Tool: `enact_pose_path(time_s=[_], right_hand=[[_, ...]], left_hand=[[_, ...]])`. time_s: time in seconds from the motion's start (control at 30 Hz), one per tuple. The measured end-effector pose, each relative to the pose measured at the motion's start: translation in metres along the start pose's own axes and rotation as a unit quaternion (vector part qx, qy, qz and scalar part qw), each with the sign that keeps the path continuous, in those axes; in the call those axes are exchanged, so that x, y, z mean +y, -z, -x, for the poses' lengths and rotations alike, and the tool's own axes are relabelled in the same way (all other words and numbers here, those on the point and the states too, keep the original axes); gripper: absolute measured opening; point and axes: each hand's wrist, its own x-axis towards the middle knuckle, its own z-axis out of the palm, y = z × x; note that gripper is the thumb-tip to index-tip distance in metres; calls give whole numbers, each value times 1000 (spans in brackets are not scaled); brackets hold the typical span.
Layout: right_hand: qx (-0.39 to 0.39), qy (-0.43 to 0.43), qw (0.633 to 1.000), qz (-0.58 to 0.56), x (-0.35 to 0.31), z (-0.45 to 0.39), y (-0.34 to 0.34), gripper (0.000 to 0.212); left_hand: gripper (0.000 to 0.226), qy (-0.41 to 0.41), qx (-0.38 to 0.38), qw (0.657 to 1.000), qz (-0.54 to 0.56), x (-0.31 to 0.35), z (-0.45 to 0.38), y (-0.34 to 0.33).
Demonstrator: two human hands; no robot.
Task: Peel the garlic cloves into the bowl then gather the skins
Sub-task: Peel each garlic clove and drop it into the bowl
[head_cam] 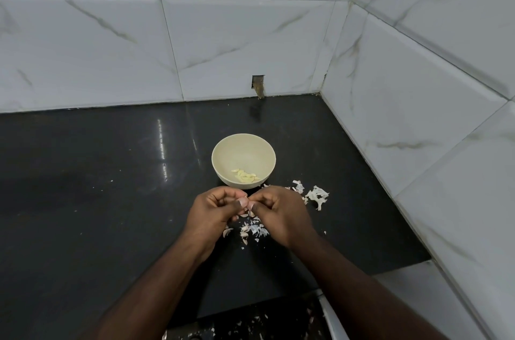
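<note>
Pinched between the fingertips of both hands is one garlic clove (247, 203), at the centre of the frame just below the bowl (223, 150); I can see only a sliver of it, pale pink, so I cannot tell how much skin remains. My left hand (214, 211) curls closed around it from the left, and my right hand (281, 214) nips it from the right.

Several peeled cloves (246, 176) lie at the bowl's near side. Loose skins (255, 229) are scattered on the black counter (83, 200) beneath my hands, with a larger papery husk (317, 196) right of the bowl. I judge peeling is well underway; gathering has not started.
</note>
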Motion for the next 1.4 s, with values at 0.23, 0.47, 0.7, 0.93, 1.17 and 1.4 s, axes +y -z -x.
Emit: enact_pose_path(time_s=[0.23,0.47,0.7,0.93,1.17,1.4], right_hand=[[-43,-130,976,-171,-3,-1,0,12],[-103,-245,903,-339,-6,-7,9,4],[-116,-274,869,-396,-9,-8,6,11],[-51,-185,945,-264,-8,-7,-5,20],[66,-111,981,-144,-6,1,-22,21],[129,18,992,3,3,1,-29,12]], left_hand=[[21,-27,-18,998,-48,-2,-1,2],[26,-64,-22,994,-82,-1,1,0],[14,-71,-10,993,-90,-2,-2,1],[5,-47,12,998,-26,-2,1,-1],[6,-10,34,999,33,-8,-3,-6],[18,50,20,995,78,-7,-1,-13]])
